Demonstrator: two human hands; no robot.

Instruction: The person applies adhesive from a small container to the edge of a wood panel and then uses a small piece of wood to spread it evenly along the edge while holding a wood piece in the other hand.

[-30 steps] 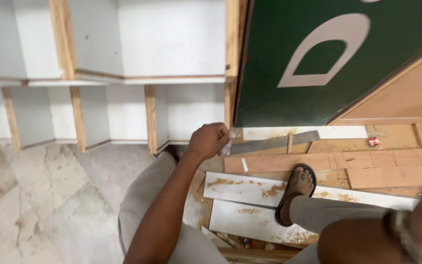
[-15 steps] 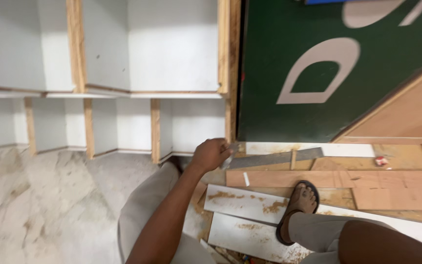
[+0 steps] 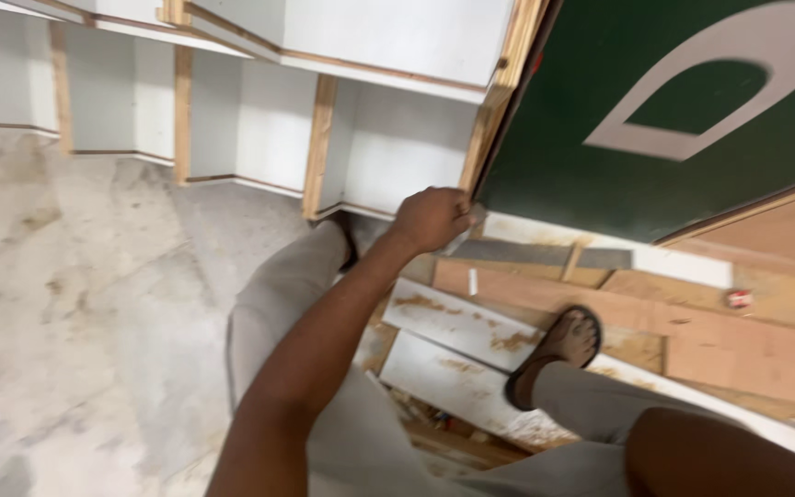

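Observation:
My left hand [image 3: 430,219] is closed around the near end of a flat grey strip [image 3: 517,250]. The strip lies on the wooden boards at the foot of a white shelf unit's wooden upright [image 3: 499,101]. My left arm reaches forward over my grey trouser leg. My right foot in a dark sandal [image 3: 558,354] rests on a white, glue-stained board [image 3: 453,317]. Only a part of my right arm [image 3: 720,456] shows at the bottom right; its hand is out of view.
A large green panel [image 3: 600,110] with a pale shape leans behind the boards. Plywood planks [image 3: 729,340] and a small red object [image 3: 738,298] lie to the right. The white shelf unit [image 3: 269,129] stands ahead, and stained stone floor [image 3: 66,304] spreads to the left.
The view has tilted and swung closer to the shelf. My left hand stays at the grey strip's end. My right wrist with its band has left the view.

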